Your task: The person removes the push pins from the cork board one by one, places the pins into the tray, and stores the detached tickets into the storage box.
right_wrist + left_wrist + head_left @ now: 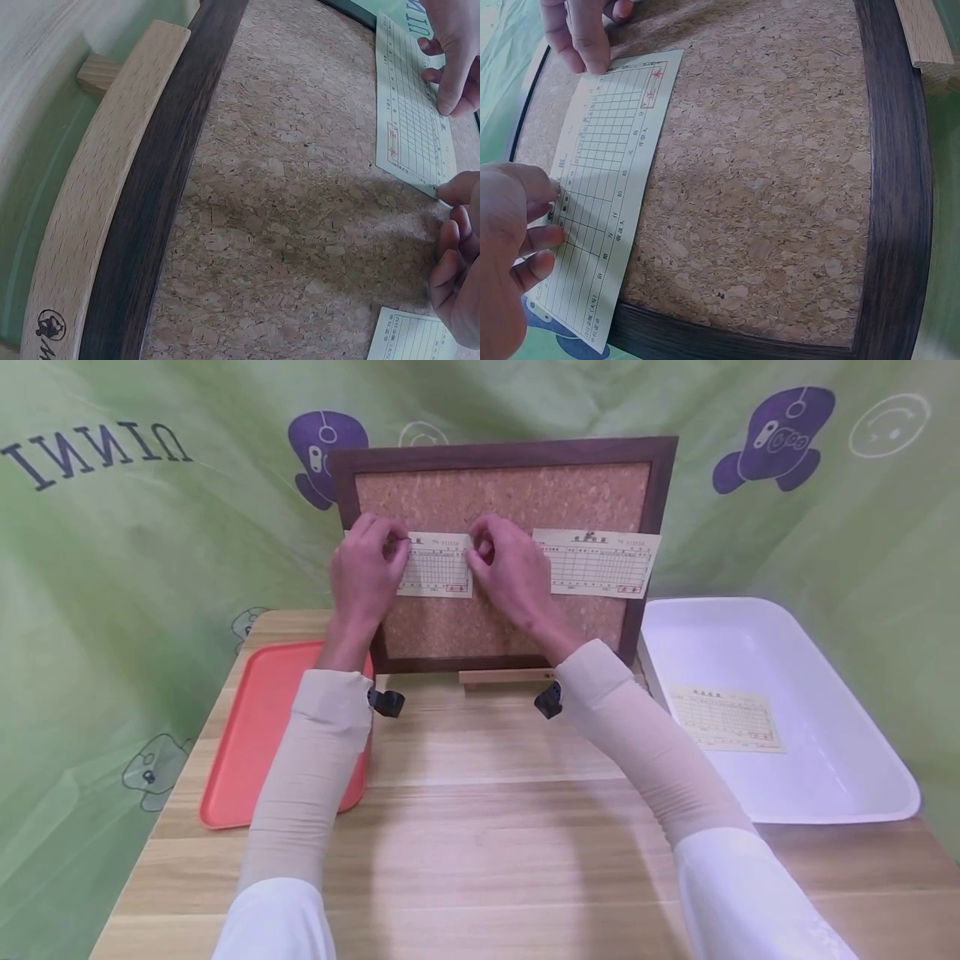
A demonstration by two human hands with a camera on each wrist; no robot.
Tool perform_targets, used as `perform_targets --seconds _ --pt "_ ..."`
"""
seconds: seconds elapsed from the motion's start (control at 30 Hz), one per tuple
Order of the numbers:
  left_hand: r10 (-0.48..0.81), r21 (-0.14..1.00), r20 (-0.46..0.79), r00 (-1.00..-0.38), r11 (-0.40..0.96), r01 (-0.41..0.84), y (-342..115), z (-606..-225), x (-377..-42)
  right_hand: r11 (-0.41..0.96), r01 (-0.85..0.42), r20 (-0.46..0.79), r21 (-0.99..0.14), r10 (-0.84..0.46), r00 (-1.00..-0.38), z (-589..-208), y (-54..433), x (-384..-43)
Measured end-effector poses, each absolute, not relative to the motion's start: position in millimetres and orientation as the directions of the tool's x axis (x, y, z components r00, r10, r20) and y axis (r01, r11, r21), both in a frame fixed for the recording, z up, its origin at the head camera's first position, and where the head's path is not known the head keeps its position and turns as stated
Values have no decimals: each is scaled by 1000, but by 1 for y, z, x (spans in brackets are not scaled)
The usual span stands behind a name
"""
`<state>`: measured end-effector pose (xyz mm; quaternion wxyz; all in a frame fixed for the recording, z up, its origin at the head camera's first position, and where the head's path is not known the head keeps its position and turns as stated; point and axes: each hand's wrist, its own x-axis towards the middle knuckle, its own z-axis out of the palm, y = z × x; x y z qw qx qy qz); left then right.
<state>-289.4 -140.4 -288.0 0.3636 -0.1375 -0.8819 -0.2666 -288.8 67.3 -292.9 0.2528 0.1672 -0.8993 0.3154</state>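
Observation:
A printed receipt slip (442, 568) lies against the cork board (487, 631), its left end jutting over the dark frame. At the slip's upper edge, my left hand (366, 568) holds it with curled fingers; whether a pin is between them cannot be told. My right hand (513, 568) pinches the slip's upper right corner, seen in the right wrist view with the thumb and fingers bent. A second receipt slip (600, 564) hangs on the board's right side, with a small dark pin (590, 535) at its top.
A red tray (243, 735) lies on the wooden table (465, 860) at left. To the right, a white tray (825, 718) holds another receipt slip (726, 718). A wooden ledge (504, 677) shows below the board. Behind hangs a green printed cloth (187, 543).

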Motion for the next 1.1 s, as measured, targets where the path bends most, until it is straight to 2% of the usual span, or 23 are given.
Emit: perform_targets --seconds 0.2,0.6,1.1 --pt "70 358 695 -716 829 429 -142 -291 -287 749 -480 585 -457 -154 -796 -295 66 -288" --pt "82 344 708 -701 827 445 -143 -290 -287 782 -500 626 -372 -187 -757 -295 65 -288" --pt "119 323 715 -689 818 477 -146 -292 -287 742 -538 617 -401 -216 -757 -300 65 -287"
